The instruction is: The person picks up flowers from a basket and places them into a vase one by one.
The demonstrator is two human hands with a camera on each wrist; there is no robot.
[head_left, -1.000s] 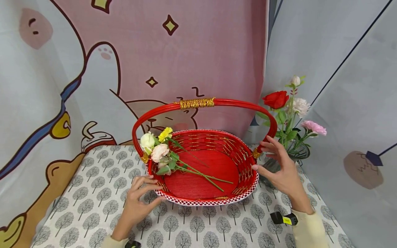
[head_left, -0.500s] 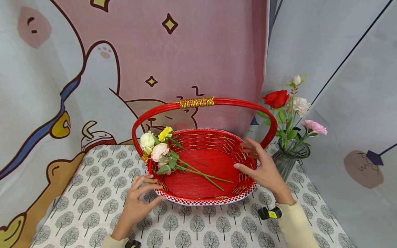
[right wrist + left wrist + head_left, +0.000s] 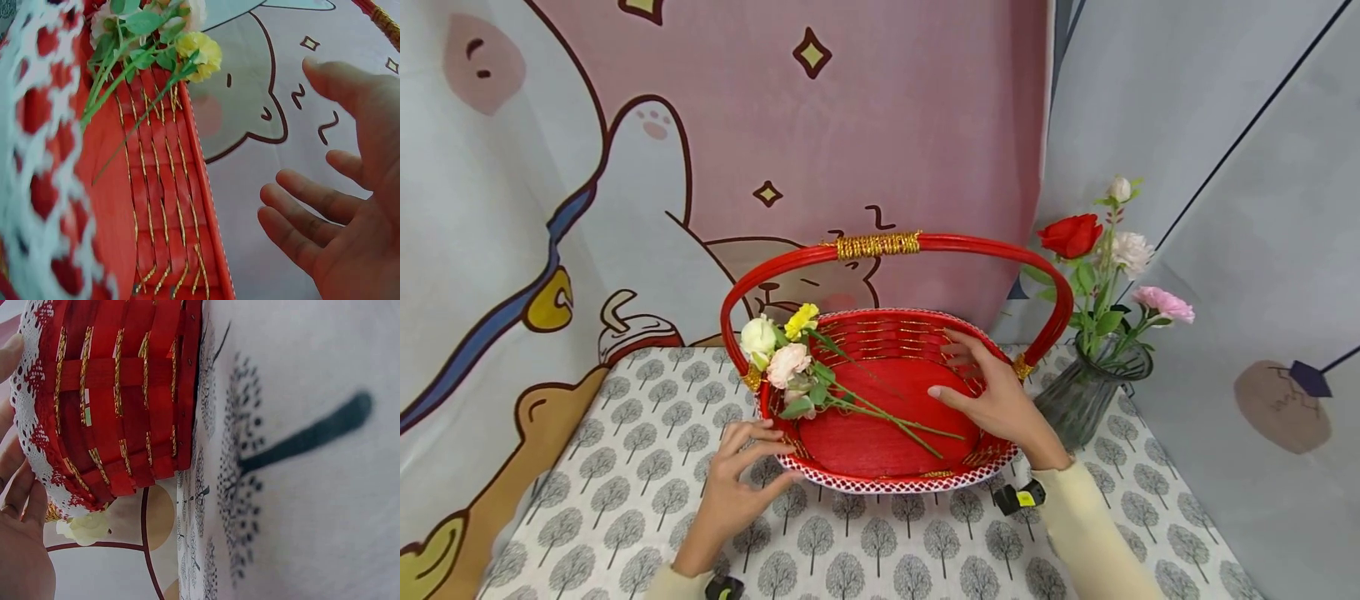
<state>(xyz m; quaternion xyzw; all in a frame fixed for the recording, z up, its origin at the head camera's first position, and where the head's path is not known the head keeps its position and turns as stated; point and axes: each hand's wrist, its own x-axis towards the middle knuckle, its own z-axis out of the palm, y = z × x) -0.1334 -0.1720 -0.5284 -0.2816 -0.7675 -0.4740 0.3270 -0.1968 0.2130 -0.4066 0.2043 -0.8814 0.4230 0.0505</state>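
Basket (image 3: pixel 865 446) sits partly hidden behind the spread right hand (image 3: pixel 996 400); left hand (image 3: pixel 733 487) holds its rim (image 3: pixel 895 485).

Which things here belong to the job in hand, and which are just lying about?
Part of the job, it seems:
basket
loose flowers lying in it
left hand, at its rim
right hand, above it
probably the vase and its standing flowers, though untouched

Just surroundings:
tablecloth
curtain behind

Looking at flowers (image 3: pixel 789 365) in the basket (image 3: pixel 850 452), toward its ten o'clock; at a vase (image 3: pixel 1070 408) at three; at a curtain (image 3: pixel 925 125) behind, at twelve.
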